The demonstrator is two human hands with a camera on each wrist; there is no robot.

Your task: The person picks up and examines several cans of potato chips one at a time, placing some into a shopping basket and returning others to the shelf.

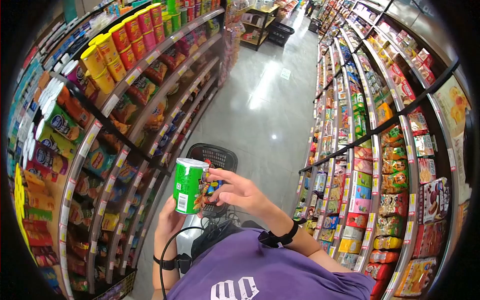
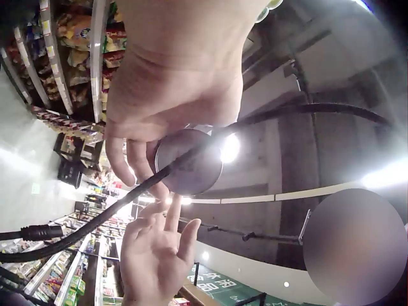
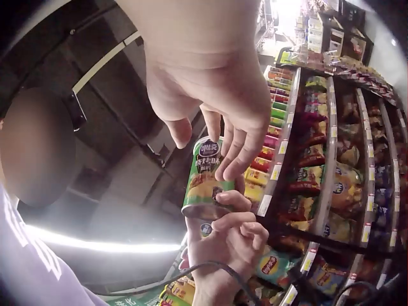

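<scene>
A green canister of chips (image 1: 186, 189) with a silvery top is held upright in front of the purple shirt. My left hand (image 1: 169, 220) grips it low on its side, and the fingers curl round it in the right wrist view. The canister's round metal base (image 2: 191, 164) faces the left wrist camera. My right hand (image 1: 239, 192) is on the canister's other side, its fingers loosely extended with the tips close to the wall. In the right wrist view, the printed front of the canister (image 3: 205, 167) shows between the right thumb and fingers.
Beyond the canister is a black basket (image 1: 220, 148) with colourful packets inside. Shelves of chip canisters (image 1: 102, 57) and bagged snacks line the left; shelves of packaged snacks (image 1: 395, 155) line the right. A grey-floored aisle (image 1: 260, 115) runs between them. A black cable (image 2: 115, 207) hangs by the left wrist.
</scene>
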